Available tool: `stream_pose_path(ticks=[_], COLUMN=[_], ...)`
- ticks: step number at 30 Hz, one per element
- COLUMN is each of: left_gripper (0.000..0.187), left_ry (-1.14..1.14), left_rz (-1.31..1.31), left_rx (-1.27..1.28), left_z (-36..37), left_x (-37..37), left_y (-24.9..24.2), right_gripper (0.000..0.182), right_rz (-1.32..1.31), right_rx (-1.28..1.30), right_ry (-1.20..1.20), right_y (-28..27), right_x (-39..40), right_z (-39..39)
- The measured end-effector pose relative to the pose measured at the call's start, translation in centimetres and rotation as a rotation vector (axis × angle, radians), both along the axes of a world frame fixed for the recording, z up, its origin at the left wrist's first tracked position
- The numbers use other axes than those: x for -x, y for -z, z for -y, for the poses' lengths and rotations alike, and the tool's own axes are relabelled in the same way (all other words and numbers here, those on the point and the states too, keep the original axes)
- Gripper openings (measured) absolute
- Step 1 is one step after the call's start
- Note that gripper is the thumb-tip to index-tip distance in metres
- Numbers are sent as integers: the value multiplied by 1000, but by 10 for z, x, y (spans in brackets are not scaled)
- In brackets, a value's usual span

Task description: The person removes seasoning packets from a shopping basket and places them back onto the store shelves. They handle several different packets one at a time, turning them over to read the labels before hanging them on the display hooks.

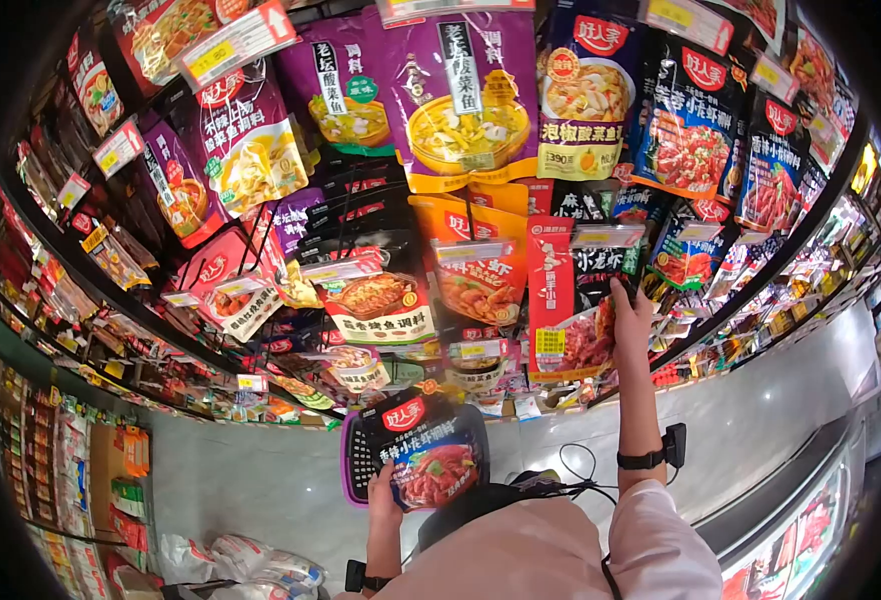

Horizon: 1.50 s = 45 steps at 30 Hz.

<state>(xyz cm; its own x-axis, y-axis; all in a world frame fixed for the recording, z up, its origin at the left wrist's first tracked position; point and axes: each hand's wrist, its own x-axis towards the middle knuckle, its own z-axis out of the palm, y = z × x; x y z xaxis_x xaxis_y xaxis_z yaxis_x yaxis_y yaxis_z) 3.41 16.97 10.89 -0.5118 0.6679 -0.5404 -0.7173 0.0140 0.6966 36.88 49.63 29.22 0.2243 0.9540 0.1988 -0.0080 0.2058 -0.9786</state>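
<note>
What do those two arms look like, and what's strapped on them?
A person's: left grip and right grip, both ungloved. Black straps hold boxy black devices on both wrists. A pale pink sleeve covers the right upper arm; thin black cables loop nearby.

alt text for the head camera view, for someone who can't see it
A shopper's left hand holds a black-and-blue food pouch over a purple-rimmed basket, while the right hand grasps the edge of a red-and-black pouch. Colourful hanging pouches with price tags fill the store display ahead.
</note>
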Motion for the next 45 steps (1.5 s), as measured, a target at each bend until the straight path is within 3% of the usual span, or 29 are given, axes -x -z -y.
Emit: stream_pose_path(ticks=[3, 11, 23, 31, 38, 42, 45], left_gripper=[22, 20, 19, 21, 22, 21, 21], left_ry=[0, 38, 96, 139, 68, 57, 49], left_rz=[19, 1, 33, 58, 51, 74, 91], left_rx=[12, 19, 17, 17, -24, -42, -31], left_z=[6, -2, -10, -15, -7, 0, 3], left_x=[2, 19, 28, 33, 40, 47, 48], left_y=[-2, -1, 0, 1, 7, 18, 11], right_gripper=[14, 18, 15, 11, 12, 18, 19], right_rz=[-208, -55, -326, -238, 2, -32, 98], right_rx=[31, 46, 62, 87, 43, 2, 28], right_ry=[11, 42, 41, 126, 119, 117, 123], right_y=[-8, 6, -26, -29, -18, -22, -10], right_x=[11, 9, 10, 17, 15, 26, 21], right_z=[6, -2, 43, 22, 5, -3, -31])
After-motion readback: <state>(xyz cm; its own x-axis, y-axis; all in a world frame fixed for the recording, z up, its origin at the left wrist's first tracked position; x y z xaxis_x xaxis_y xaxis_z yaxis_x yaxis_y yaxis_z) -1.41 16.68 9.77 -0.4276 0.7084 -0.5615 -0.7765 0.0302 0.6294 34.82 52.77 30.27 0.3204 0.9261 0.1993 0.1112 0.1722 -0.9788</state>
